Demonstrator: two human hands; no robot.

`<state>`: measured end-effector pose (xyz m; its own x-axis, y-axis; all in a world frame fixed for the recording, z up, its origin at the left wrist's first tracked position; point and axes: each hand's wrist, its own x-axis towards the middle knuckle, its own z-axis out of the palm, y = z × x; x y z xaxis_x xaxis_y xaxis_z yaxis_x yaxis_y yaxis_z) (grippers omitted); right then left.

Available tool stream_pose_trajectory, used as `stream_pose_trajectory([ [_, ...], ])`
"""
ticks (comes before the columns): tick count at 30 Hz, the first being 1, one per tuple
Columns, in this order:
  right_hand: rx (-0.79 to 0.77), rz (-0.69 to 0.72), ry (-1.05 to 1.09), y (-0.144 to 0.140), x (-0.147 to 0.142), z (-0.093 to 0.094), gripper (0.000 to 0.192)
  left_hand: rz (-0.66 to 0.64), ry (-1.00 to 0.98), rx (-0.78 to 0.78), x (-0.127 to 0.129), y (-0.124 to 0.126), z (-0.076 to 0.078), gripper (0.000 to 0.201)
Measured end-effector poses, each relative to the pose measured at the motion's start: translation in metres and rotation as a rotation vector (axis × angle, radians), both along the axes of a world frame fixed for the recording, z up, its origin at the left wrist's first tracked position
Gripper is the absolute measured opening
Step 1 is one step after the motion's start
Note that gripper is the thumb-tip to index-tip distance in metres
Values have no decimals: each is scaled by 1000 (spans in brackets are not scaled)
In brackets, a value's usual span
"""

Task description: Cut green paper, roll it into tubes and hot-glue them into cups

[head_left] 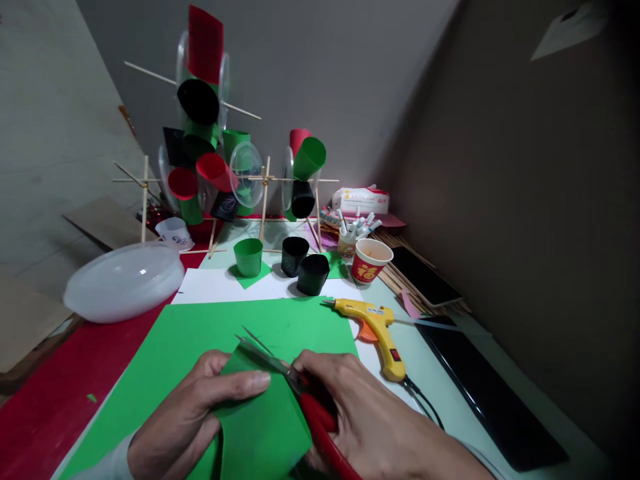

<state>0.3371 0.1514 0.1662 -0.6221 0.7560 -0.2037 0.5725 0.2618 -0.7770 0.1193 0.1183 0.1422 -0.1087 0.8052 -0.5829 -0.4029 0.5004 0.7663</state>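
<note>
My left hand [195, 400] grips a piece of green paper [265, 427], its thumb pressed on the front and its fingers behind. In my right hand [360, 407] is a pair of scissors [320, 417] with red handles. The scissor blades are parted and lie at the paper's upper edge, pointing up and left. Below both hands spreads a large green sheet [190, 333]. Just beyond my right hand, a yellow hot glue gun [385, 337] rests on its side, its nozzle pointing left. The paper's lower part runs out of view.
Small paper cups, one green [249, 257] and two black [313, 275], stand ahead. Behind them rises a stick frame [267, 167] with cups and clear discs. A white balloon [125, 280] lies left. A red paper cup [371, 260] and a long black object [490, 393] are right.
</note>
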Motion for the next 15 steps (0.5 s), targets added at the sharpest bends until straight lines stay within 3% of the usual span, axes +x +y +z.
stream_pose_trajectory([
  [7, 36, 37, 1, -1, 2, 1, 26, 17, 50, -12, 2, -2, 8, 26],
  [15, 123, 27, -15, 0, -3, -6, 11, 34, 48, -45, 7, -3, 11, 28],
])
